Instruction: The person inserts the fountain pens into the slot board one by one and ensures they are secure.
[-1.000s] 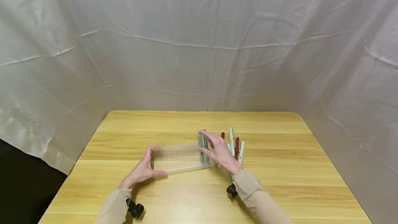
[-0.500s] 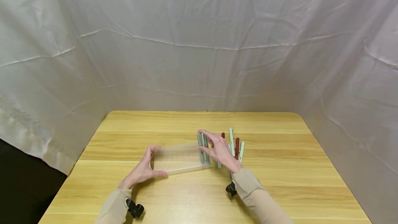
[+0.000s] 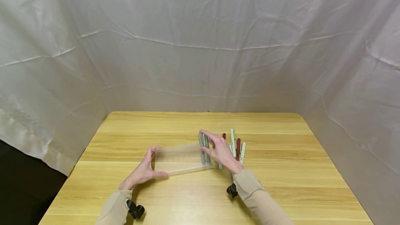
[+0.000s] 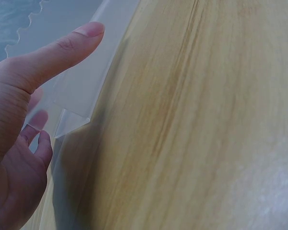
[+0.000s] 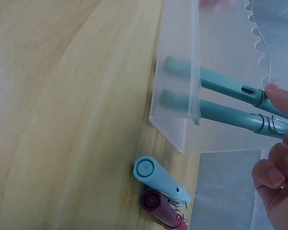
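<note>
A clear plastic pen rack (image 3: 178, 159) with a scalloped top edge is tilted on the table. My left hand (image 3: 143, 169) holds its left end, the thumb (image 4: 69, 48) lying over the front lip. Two teal pens, the left one (image 5: 225, 85) and the right one (image 5: 230, 115), stand side by side at the rack's right end, their lower ends behind its frosted lip. My right hand (image 3: 222, 153) pinches the left teal pen near its upper part, thumb pressed on it. The curled fingers (image 5: 273, 172) sit close to the right teal pen, whose upper end is partly hidden.
Loose pens lie right of the rack, partly under my right hand: pale green pens (image 3: 232, 141), dark red pens (image 3: 238, 145) and a light blue pen (image 5: 158, 175). The wooden table (image 3: 281, 176) runs back to a hanging grey cloth (image 3: 200, 61).
</note>
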{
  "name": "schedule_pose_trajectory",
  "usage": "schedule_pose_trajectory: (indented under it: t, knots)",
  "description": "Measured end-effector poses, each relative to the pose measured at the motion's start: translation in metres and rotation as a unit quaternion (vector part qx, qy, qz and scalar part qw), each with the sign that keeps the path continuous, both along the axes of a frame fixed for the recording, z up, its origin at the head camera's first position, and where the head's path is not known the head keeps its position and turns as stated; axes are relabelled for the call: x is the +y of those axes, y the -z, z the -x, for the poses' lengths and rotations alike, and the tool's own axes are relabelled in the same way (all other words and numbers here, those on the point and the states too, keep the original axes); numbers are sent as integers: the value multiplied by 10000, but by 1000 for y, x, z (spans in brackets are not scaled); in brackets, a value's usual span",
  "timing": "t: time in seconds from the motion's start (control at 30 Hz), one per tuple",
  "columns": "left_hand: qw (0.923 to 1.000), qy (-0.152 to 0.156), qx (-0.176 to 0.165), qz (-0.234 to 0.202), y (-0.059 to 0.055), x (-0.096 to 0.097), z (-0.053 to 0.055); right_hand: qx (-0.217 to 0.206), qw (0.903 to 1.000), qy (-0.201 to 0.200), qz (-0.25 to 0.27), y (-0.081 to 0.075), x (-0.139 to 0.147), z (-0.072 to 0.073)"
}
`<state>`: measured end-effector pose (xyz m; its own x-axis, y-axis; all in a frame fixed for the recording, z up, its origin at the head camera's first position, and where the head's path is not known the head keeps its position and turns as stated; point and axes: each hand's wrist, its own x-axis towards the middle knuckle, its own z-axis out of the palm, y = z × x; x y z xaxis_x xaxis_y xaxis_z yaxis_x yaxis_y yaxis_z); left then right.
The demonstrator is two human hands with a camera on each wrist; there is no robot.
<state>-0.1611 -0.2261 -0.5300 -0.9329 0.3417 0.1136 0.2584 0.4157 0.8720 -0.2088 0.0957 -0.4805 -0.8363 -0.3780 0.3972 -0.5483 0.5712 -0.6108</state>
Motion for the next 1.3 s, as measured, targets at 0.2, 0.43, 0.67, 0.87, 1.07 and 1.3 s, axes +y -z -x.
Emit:
schedule_pose_trajectory:
  t: [0.2, 0.43, 0.67, 0.87, 1.07, 1.3]
  knots:
    - [10000, 11, -70, -34, 0, 0, 1, 21, 10000, -37, -84, 2, 1, 0]
    - [10000, 28, -77, -30, 0, -1, 0, -40, 9997, -205, 133, 3, 7, -2]
    - [9998, -5, -180, -85, 1, -2, 1, -168, 9976, -161, 656, 4, 21, -7]
    - [9998, -9, -216, -42, 1, -1, 1, -418, 9925, 157, 1140, 14, 42, -12]
    - [9999, 36, -162, -39, 1, -1, 1, -679, 9851, 544, 1482, 23, 66, -16]
    - [9999, 71, -63, -64, 1, -1, 1, -1031, 9706, 986, 1940, 29, 90, -19]
